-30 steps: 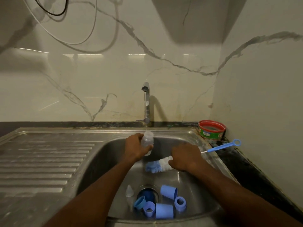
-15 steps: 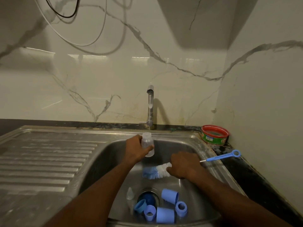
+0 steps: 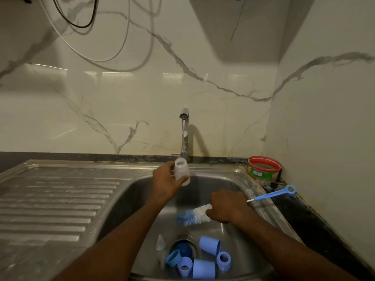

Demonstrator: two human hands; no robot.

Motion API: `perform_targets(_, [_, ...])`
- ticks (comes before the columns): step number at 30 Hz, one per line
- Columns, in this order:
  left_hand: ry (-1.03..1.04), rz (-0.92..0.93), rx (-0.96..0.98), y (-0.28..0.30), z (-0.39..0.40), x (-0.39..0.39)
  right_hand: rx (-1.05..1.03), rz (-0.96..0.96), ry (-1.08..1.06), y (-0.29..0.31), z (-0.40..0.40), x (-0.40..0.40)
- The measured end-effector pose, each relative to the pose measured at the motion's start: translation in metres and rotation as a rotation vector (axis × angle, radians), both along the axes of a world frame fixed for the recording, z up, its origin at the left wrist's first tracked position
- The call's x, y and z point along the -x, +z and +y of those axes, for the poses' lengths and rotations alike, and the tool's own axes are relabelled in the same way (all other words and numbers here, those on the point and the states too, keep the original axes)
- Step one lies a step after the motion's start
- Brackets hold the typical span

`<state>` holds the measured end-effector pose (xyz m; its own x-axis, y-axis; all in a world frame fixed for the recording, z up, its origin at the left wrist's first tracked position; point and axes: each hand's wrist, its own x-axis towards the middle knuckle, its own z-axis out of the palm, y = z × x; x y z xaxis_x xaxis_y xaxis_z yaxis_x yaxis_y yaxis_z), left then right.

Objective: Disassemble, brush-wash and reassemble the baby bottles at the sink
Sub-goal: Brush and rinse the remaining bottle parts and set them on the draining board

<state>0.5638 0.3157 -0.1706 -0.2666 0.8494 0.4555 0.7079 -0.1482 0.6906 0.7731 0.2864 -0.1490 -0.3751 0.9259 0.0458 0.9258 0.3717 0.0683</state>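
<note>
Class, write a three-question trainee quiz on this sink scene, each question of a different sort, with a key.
1. True or false: the left hand grips the bottle upright under the tap.
2. Which hand holds the bottle brush? A left, B right, C neither.
3. Fill in: the loose blue caps and rings lie in the ___, near the drain.

Key: 1 true; 2 B, the right hand; 3 sink.
</note>
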Motion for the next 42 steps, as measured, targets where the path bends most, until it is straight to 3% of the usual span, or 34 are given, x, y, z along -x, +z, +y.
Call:
perform_targets(4, [-0.001,0.066,0.117,-0.006,-0.002,0.002,0.004,-0.012,0.008,0.001,0.0,-0.001])
perform_targets(8, [-0.006,-0.04,0.04,-0.002,0.0,0.004,0.014,0.016,0.011,0.002,0.0,-0.002])
perform_targets(11, [-0.025,0.067,0.147,-0.008,0.0,0.004,0.011,0.017,0.011,0.002,0.0,-0.003])
perform_targets(15, [0.002,-0.023,0.038,-0.006,0.004,0.004,0.011,0.03,0.012,0.001,0.001,-0.003])
perform_targets(18, [-0.028,0.073,0.137,-0.009,0.001,-0.001,0.02,0.008,0.014,0.003,0.0,-0.003])
perform_targets(22, [-0.007,-0.04,0.039,-0.007,0.004,-0.001,0.023,0.021,0.024,0.003,-0.001,-0.003])
perform_targets(26, [-0.051,0.035,0.158,-0.012,0.0,0.0,0.017,-0.002,0.034,0.005,-0.003,-0.003])
perform_targets(29, [0.005,-0.059,0.04,-0.009,0.004,0.004,0.014,0.0,0.038,0.006,-0.003,-0.003])
perform_targets(33, [-0.031,0.055,0.172,-0.014,0.003,0.004,0.036,-0.013,0.032,0.006,-0.003,-0.002])
perform_targets(37, [-0.019,-0.065,0.027,-0.008,0.005,0.005,0.031,0.008,0.035,0.003,-0.001,-0.003])
perform_targets(40, [-0.045,0.047,0.197,-0.016,0.004,0.007,0.031,-0.024,0.038,0.005,-0.002,-0.004])
perform_targets(42, [-0.026,0.042,0.142,-0.014,0.003,0.007,0.035,-0.025,0.039,0.005,-0.001,-0.004])
